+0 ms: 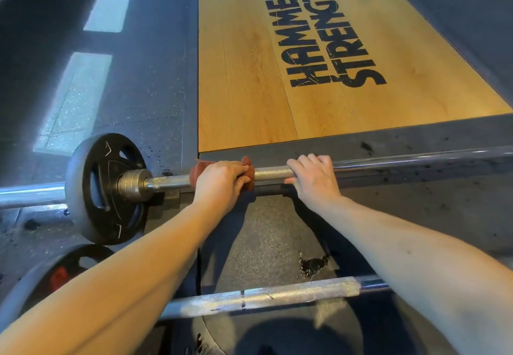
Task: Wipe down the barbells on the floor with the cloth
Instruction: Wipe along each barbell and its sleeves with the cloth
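My 1 head camera looks forward and steeply down, close over my arms, at the floor (266,232) and wooden platform (249,77).

Bright, even light. Two pale window-like patches glare on the dark floor (91,57) beyond the left hand (222,182). Soft arm shadows fall below both hands. The bar (388,160) past the right hand (313,177) shines. Edges bow from wide-angle distortion; near corners blur.
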Tool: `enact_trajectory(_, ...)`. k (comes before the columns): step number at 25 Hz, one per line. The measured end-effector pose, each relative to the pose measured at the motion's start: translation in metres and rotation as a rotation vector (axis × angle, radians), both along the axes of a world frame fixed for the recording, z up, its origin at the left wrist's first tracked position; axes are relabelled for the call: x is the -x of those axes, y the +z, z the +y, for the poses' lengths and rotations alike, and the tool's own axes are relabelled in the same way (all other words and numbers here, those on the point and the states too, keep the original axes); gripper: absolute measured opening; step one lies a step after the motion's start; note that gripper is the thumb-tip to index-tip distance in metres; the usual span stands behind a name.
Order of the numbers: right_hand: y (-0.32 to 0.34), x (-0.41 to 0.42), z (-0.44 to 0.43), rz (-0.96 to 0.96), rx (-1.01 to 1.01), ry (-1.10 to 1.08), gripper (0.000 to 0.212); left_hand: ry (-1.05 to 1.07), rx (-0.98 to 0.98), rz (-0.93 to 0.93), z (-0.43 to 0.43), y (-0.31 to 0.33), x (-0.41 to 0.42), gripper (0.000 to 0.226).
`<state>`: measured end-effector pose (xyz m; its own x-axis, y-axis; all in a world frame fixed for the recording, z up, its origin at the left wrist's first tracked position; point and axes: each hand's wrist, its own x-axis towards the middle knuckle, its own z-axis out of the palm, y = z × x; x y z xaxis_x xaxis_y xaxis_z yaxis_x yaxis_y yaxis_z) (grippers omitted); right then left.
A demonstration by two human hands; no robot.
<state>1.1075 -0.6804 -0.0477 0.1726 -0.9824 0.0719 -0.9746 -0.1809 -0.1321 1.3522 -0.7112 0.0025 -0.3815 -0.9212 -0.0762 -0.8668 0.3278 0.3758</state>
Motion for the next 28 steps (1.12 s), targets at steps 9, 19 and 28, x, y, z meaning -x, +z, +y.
enact_trajectory(9,0.017,0.067,0.029,-0.204,-0.112,-0.264,0.074,-0.068,0.059,0.071,0.004,-0.012,0.123,0.027)
enact_trajectory(19,-0.005,0.06,0.026,-0.25,0.075,-0.301,0.065,-0.017,-0.049,-0.039,-0.005,0.0,0.069,0.029)
enact_trajectory(28,-0.007,0.062,0.026,-0.24,0.12,-0.332,0.067,0.046,-0.18,0.087,-0.009,-0.007,0.172,0.031)
